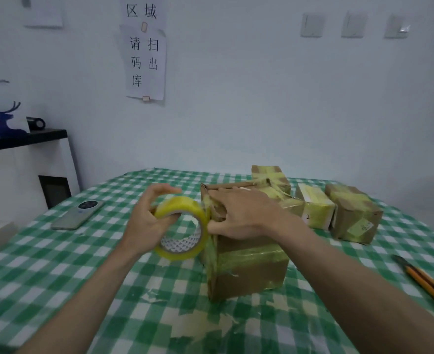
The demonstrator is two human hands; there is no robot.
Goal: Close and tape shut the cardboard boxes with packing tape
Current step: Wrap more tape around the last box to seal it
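Note:
A brown cardboard box (pixel 246 272), banded with yellowish tape, stands in the middle of the green checked table (pixel 57 277). My left hand (pixel 147 218) grips a roll of yellow packing tape (pixel 182 227), held against the box's upper left corner. My right hand (pixel 241 213) lies over the box's top, fingers spread along the left edge and thumb pressing the left side beside the roll. Behind and to the right stand three smaller taped boxes: one at the back (pixel 269 178), a pale one (pixel 315 205) and a brown one (pixel 354 217).
A phone (pixel 78 214) lies face down at the table's left. Two orange-handled tools (pixel 425 282) lie near the right edge. Torn tape scraps (pixel 185 325) stick to the cloth in front of the box. A black-topped cabinet (pixel 26 159) stands left of the table.

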